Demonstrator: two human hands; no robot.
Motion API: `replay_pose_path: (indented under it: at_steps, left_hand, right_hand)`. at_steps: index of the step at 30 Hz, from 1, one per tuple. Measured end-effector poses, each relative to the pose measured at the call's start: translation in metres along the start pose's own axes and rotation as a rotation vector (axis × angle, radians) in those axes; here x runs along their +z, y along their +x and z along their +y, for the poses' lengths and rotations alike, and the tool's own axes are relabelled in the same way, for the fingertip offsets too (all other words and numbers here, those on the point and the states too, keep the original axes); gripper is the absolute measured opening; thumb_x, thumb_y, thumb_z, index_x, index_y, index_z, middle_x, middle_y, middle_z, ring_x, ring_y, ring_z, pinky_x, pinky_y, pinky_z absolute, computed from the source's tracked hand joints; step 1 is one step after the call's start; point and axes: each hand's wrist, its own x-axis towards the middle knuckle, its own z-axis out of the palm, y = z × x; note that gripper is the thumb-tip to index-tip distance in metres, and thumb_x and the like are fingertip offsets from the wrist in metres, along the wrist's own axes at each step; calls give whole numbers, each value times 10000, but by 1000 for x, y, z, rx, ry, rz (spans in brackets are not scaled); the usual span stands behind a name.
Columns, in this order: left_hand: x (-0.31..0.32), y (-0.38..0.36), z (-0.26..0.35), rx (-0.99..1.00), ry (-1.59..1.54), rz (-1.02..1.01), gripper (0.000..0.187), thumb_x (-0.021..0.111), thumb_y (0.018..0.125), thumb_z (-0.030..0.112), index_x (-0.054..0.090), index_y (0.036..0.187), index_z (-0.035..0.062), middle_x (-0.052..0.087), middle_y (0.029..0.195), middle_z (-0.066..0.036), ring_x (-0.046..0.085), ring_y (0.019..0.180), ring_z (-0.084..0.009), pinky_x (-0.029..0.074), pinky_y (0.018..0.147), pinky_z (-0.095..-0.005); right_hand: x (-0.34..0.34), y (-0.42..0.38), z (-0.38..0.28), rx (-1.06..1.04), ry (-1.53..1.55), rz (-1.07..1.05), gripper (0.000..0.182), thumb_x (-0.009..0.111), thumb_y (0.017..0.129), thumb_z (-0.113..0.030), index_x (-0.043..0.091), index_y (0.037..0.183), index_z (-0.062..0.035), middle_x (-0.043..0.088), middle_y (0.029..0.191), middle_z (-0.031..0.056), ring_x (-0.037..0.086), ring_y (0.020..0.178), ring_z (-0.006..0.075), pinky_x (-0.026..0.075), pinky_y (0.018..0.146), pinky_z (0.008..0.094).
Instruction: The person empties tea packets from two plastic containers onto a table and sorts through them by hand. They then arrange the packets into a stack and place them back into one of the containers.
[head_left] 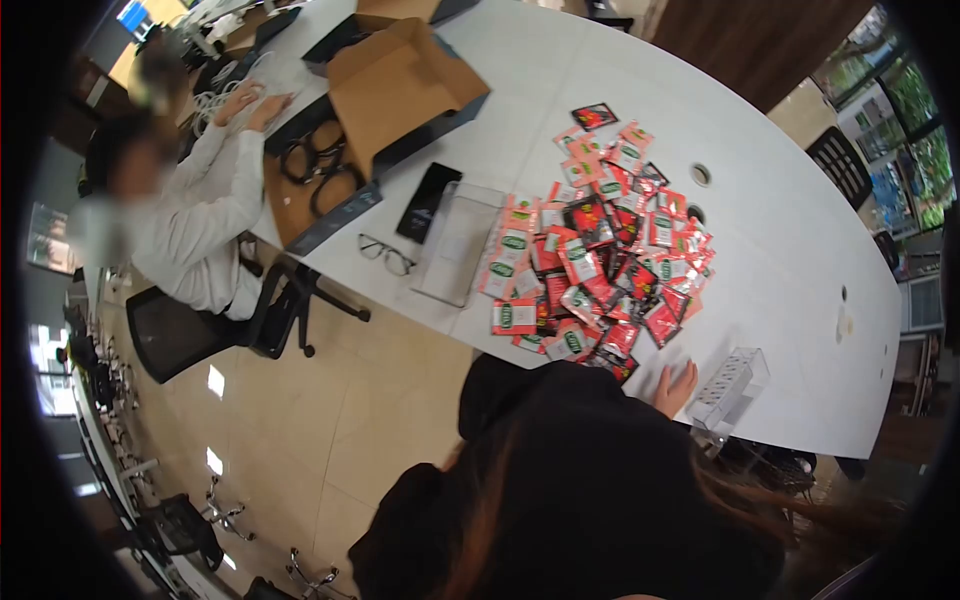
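My right hand (676,388) rests at the table's near edge with its fingers apart and nothing in it. It lies between a big heap of small packets (600,250) and a clear plastic box (728,388). The packets are pink, red and black, with green labels on many, and they overlap loosely. The box has a row of dark marks along one face. My left hand is hidden; a black sleeve (500,395) shows by the heap's near edge. Left of the heap stands a clear plastic tray (458,245).
A black phone (430,202) and glasses (386,254) lie left of the tray. Beyond them sits an open cardboard box (400,90) with coiled black cables (318,160). A co-worker in a white shirt (205,225) handles white cables (212,103). The table (790,270) has round holes.
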Motion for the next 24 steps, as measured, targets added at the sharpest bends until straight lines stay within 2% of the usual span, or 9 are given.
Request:
replay_pose_path:
  at_steps: [1, 2, 3, 4, 12, 24]
  left_hand:
    - [-9, -25, 15, -277, -214, -353, 359, 466, 855, 408, 575, 925, 73, 605, 840, -104, 606, 769, -230, 471, 752, -355]
    - [-15, -44, 26, -564, -380, -677, 360, 466, 855, 408, 575, 925, 73, 605, 840, -104, 606, 769, -230, 471, 751, -355]
    - [-22, -56, 34, -717, -401, -824, 360, 466, 855, 408, 575, 924, 73, 605, 840, -105, 606, 769, -231, 471, 751, -356]
    - [-27, -64, 39, -818, -396, -922, 360, 466, 855, 409, 575, 923, 73, 605, 840, -105, 606, 769, -231, 471, 751, -356]
    - [-31, -84, 48, -984, -382, -941, 360, 467, 853, 411, 574, 919, 73, 605, 840, -106, 606, 770, -235, 471, 748, -360]
    - [-50, -103, 58, -1055, -346, -962, 362, 469, 851, 414, 573, 912, 73, 605, 840, -108, 606, 771, -240, 471, 743, -365]
  right_hand:
    - [1, -9, -2, -6, 16, -7, 489, 576, 792, -209, 418, 1194, 21, 367, 1241, 252, 358, 1149, 381, 270, 963, 432]
    - [-2, -16, 0, -94, -142, -69, 508, 572, 793, -228, 405, 1205, 19, 352, 1249, 263, 351, 1151, 391, 269, 959, 445]
    - [-4, -20, 0, -189, -307, -124, 528, 569, 793, -247, 393, 1216, 17, 337, 1257, 274, 345, 1152, 401, 267, 954, 457]
    - [-4, -20, 1, -237, -330, -125, 545, 568, 786, -273, 396, 1217, 13, 320, 1270, 281, 329, 1160, 415, 262, 950, 470]
    - [-17, -1, 8, -359, -369, -286, 607, 521, 782, -382, 381, 1236, -3, 288, 1294, 268, 294, 1179, 406, 231, 973, 456]
    - [-17, 1, 18, -389, -370, -315, 619, 526, 781, -366, 357, 1263, -16, 274, 1308, 271, 276, 1204, 394, 211, 977, 466]
